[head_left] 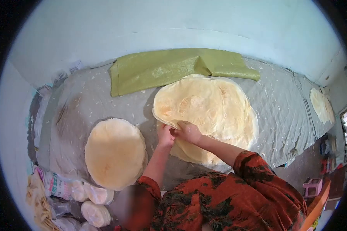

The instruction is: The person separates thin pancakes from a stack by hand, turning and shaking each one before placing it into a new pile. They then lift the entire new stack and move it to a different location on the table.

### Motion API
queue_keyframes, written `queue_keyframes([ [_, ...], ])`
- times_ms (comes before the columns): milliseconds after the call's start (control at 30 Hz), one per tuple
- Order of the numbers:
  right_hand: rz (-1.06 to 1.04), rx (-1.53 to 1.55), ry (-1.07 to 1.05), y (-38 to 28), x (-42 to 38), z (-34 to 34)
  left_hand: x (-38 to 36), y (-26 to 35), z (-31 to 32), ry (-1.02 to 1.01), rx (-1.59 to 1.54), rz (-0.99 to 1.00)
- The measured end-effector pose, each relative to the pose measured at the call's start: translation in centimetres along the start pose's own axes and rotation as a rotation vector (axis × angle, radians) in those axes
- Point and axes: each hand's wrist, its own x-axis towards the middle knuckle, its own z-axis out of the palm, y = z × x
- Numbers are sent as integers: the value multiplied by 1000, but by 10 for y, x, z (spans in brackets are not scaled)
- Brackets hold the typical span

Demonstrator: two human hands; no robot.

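A spread-out pile of thin, pale round flatbreads (204, 104) with light brown patches lies at the middle of the grey-covered table. At its near-left edge my right hand (189, 132) is closed, thumb and fingers pinching the rim of a flatbread. My left hand (165, 135) is right beside it, fingers closed at the same rim; some of its fingertips are hidden. A neat round stack of flatbreads (115, 154) sits to the left, apart from both hands.
A folded olive-green woven sheet (154, 73) lies behind the pile, near the wall. Another flatbread (320, 106) is at the far right end of the table (281, 104). Bagged round stacks (96, 213) stand at lower left, and a pink stool (312, 187) is at lower right.
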Motion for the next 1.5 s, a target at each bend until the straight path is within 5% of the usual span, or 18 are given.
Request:
queue_keyframes([
  [133,-233,-286,296,20,-13,-1,-8,2,4,50,-47,-91],
  [267,58,-210,-223,75,37,-37,0,-5,-4,-18,-220,-78],
  [300,94,-239,-167,89,71,-67,-1,-5,-7,-53,-211,-85],
  [333,66,78,146,89,94,-105,-3,-5,-8,-90,-198,-89],
  [367,241,-230,-31,57,127,-164,-6,-5,-3,-90,-196,-97],
  [533,12,-390,265,-16,142,-270,9,-19,2,233,79,186],
  [600,51,-458,186,-19,122,-252,10,-17,10,351,110,170],
  [667,-167,-483,238,25,101,-196,14,-14,18,475,142,163],
  [733,-67,-445,100,60,71,-129,20,-11,20,527,231,147],
  [833,-32,-379,-25,103,28,-39,27,1,5,291,337,-57],
  [967,74,-352,-38,79,28,-51,23,16,14,168,433,-68],
  [1033,33,-275,-67,66,35,-78,15,21,32,79,-14,6],
  [1200,-82,-235,-54,38,-5,-60,36,6,16,-97,-244,-227],
  [1267,-203,-444,209,33,-25,-42,29,6,23,-87,-223,-240],
  [1367,308,-219,-177,75,9,-42,14,7,29,-164,-318,-223],
  [1433,78,-134,-66,107,64,-88,6,0,32,-71,-205,-275],
  [1467,-149,400,192,150,95,-109,2,-4,36,-74,-194,-285],
  [1500,182,-216,-52,78,117,-188,-2,-10,42,-29,-29,-212],
])
